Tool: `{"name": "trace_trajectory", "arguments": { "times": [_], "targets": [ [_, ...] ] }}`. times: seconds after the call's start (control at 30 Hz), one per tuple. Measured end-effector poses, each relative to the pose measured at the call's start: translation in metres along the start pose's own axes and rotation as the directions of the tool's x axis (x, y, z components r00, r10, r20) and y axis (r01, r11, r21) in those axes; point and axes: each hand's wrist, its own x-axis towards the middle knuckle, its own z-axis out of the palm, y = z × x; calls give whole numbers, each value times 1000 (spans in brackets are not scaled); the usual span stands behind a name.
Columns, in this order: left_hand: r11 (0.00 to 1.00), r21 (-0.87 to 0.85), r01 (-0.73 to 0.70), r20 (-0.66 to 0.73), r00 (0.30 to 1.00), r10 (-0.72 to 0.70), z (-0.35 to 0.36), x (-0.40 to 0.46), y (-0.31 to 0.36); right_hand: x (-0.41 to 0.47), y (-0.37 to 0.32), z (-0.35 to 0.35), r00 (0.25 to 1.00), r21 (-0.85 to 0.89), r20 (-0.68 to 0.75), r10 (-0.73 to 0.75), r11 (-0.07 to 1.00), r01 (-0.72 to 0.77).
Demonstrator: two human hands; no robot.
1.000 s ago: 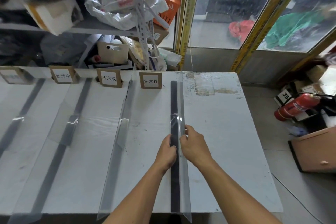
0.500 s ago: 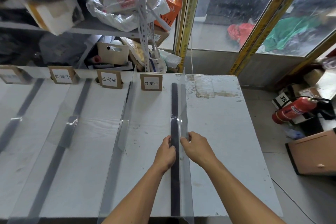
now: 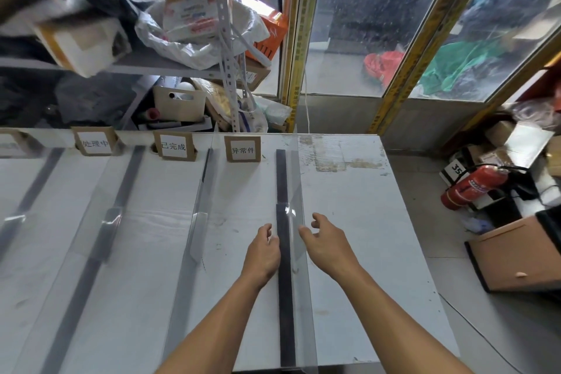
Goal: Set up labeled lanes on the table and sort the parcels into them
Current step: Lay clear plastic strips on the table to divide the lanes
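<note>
Nearest to me, my two forearms reach out over the white desk (image 3: 364, 222). My left hand (image 3: 262, 252) sits just left of the dark strip (image 3: 285, 282), fingers loosely curled with the grip holding nothing; whether the fingertips brush the strip's edge I cannot tell. My right hand (image 3: 326, 244) is just to the right, fingers spread and relaxed, the grip empty, close beside the clear divider (image 3: 300, 297).

That divider is a transparent plastic sheet standing upright along the right edge of the dark strip, running from the near desk edge to the far side. It is almost invisible apart from glare and a bright seam about level with my fingertips, where two lengths seem to overlap.

Further left, a second clear divider (image 3: 197, 237) stands along another dark strip, and two more dark strips (image 3: 100, 240) lie across the desk towards the left edge, each with faint clear sheeting above.

At the far desk edge stand cardboard label cards with white paper: "异常件" (image 3: 243, 149) between the two nearer dividers, "已完成" (image 3: 173, 146) to its left, and "处理中" (image 3: 94, 143) further left.

Beyond the desk, a metal shelf (image 3: 170, 65) holds bags and boxes. On the floor to the right lie a red fire extinguisher (image 3: 470, 187) and a cardboard box (image 3: 516, 258).
</note>
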Motion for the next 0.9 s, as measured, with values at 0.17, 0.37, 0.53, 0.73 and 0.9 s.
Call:
{"name": "trace_trajectory", "arguments": {
  "times": [0.17, 0.37, 0.53, 0.73, 0.9],
  "targets": [
    [987, -29, -161, -168, 974, 154, -42, -14, 30, -10, -23, -3, 945, -52, -259, -200, 980, 193],
    [927, 28, -375, -450, 823, 346, -129, -67, 61, -37, -104, 23, 801, -15, -302, -516, 843, 537],
    [923, 107, -369, -601, 715, 356, -216, -122, 48, -78, -177, 67, 683, 47, -159, -713, 685, 727],
    [941, 99, -323, -702, 647, 296, -319, -165, -15, -131, -245, 132, 606, 91, -67, -793, 600, 795],
    [946, 60, -318, -710, 653, 265, -411, -192, -78, -168, -309, 200, 598, 99, -31, -801, 593, 799]
  ]
}}
